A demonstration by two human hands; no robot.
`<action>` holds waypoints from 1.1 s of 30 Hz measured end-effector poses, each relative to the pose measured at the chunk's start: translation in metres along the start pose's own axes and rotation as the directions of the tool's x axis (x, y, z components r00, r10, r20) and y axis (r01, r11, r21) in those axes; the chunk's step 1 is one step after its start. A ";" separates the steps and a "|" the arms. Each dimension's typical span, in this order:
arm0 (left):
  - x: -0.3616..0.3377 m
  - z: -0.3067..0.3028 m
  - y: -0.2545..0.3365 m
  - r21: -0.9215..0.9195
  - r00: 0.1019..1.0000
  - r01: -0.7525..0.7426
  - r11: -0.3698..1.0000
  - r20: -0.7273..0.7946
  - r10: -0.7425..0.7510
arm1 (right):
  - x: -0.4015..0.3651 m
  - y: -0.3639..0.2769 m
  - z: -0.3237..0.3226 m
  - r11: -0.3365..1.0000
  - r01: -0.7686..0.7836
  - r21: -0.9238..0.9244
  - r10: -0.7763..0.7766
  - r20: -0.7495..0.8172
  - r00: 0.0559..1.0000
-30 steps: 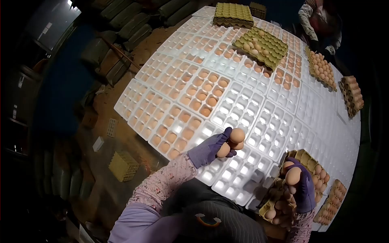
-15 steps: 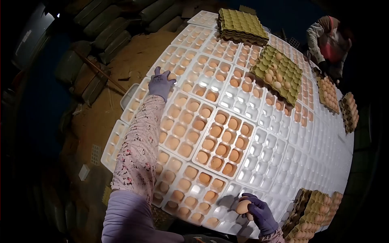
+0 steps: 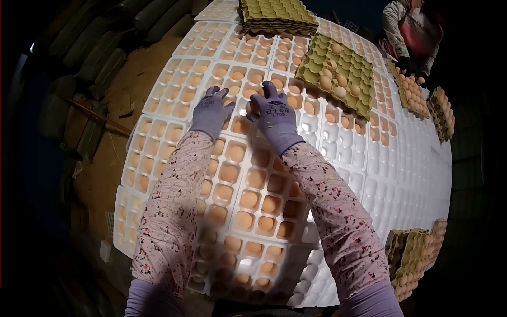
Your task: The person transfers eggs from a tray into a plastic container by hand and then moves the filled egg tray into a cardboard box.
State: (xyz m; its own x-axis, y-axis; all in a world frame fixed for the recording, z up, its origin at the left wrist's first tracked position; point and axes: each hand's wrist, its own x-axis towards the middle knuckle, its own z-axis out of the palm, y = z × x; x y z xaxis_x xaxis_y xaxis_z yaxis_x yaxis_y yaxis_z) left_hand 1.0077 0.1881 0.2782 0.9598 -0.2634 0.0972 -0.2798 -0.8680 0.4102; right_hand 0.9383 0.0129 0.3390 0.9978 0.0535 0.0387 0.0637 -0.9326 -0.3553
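Both my hands wear purple gloves and reach over white foam trays with brown eggs (image 3: 250, 199) in their cells. My left hand (image 3: 212, 112) is palm down above a filled tray, its fingers loosely bent and apart. Just to its right, my right hand (image 3: 275, 119) bends its fingers down into the cells; anything beneath its palm is hidden. A yellow-green pulp tray (image 3: 363, 74) rests across the foam trays beyond my right hand, holding several loose eggs (image 3: 326, 83).
A stack of pulp trays (image 3: 280, 17) stands at the far edge. Egg-filled pulp trays (image 3: 413, 253) sit at lower right, with others (image 3: 412, 96) at upper right. A person (image 3: 414, 31) works beyond them. Large dark sacks (image 3: 108, 68) lie on the floor at left.
My right hand, which held eggs near the front edge, has swung up and forward beside my left hand. My left hand stays over the filled trays. The view has shifted.
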 end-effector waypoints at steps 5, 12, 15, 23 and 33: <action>-0.014 0.004 0.016 -0.433 1.000 0.025 0.901 0.015 -0.021 | 0.010 0.031 0.041 0.973 -0.012 0.232 0.052 -0.168 0.984; 0.016 0.077 0.083 -0.726 0.960 -0.242 0.644 -0.274 0.052 | -0.016 0.089 0.022 0.966 -0.237 0.102 0.236 0.020 0.972; -0.002 0.084 0.089 -0.501 0.955 -0.276 0.821 -0.243 0.172 | -0.018 0.108 0.041 0.965 -0.128 0.228 0.195 -0.303 0.933; -0.078 0.085 0.099 0.328 0.997 -0.076 0.942 -0.007 0.083 | -0.093 0.095 0.023 0.757 0.047 0.652 0.276 -0.385 0.881; -0.116 0.072 0.194 -0.223 0.897 -0.438 0.871 -0.180 0.405 | -0.447 0.040 -0.070 0.512 -0.147 0.846 0.032 0.152 0.988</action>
State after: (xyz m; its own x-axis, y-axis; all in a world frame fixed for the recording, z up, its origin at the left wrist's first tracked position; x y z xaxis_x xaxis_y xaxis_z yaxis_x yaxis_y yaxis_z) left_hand 0.8407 0.0198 0.2814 0.7517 -0.5117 0.4162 -0.6585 -0.5469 0.5170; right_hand 0.4939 -0.0735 0.3733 0.9904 0.0768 -0.1149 -0.0993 -0.1833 -0.9780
